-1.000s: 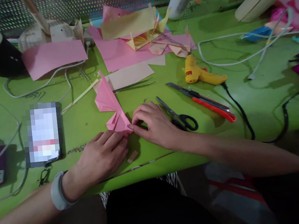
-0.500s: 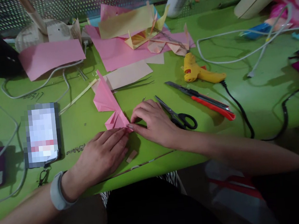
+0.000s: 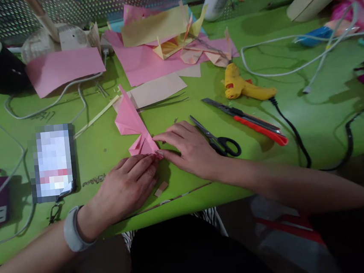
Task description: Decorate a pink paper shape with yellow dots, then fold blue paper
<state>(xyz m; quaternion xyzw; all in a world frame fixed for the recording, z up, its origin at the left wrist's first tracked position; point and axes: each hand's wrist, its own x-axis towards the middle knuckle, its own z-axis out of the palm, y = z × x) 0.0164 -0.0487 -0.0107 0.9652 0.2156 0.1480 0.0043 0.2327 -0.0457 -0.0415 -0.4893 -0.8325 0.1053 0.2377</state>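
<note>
A pink folded paper (image 3: 132, 122) with a long straight fold and flared, pleated flaps lies on the green table. Its near end is under the fingertips of my left hand (image 3: 130, 182), whose fingers lie close together and press on it. My right hand (image 3: 188, 151) grips the same end from the right, its thumb at the tip and its index finger on the long fold a little farther up. The tip itself is partly hidden by my fingers. Black-handled scissors (image 3: 216, 139) lie just right of my right hand, and a small tan paper scrap (image 3: 161, 188) rests near the table edge.
A red utility knife (image 3: 251, 123) and a yellow glue gun (image 3: 244, 85) with a black cord lie to the right. A phone (image 3: 54, 161) lies at left. Pink sheets (image 3: 123, 58), a yellow folded paper (image 3: 173, 47) and white cables (image 3: 269, 75) spread across the back.
My right index finger has stretched leftward onto the paper's long fold. My left hand keeps its place on the near end. The whole view has shifted slightly.
</note>
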